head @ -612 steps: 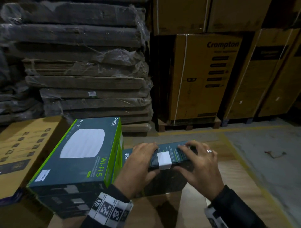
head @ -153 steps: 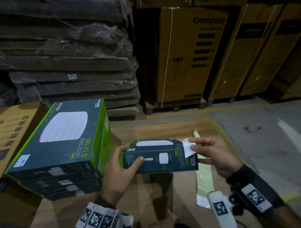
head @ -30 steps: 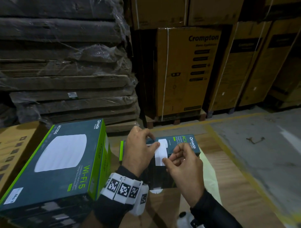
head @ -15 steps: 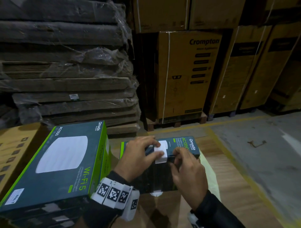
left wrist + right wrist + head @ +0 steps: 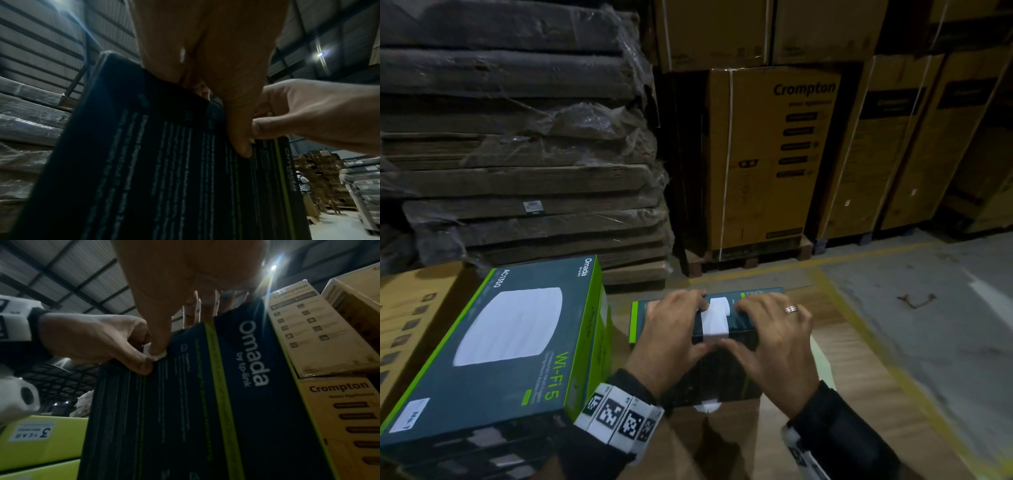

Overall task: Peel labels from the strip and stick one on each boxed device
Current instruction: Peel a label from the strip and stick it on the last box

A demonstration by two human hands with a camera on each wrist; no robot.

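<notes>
Both hands' grip [image 5: 671, 329] [image 5: 774, 335] over label [image 5: 715, 320] on upright box's [image 5: 743, 327] top edge.

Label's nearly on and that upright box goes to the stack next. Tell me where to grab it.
Grip the upright box by its two short ends, one hand from each side. It stands on a narrow edge, so an end grip should keep it steady and keep fingers off the white label wrapped over the top edge.
</notes>
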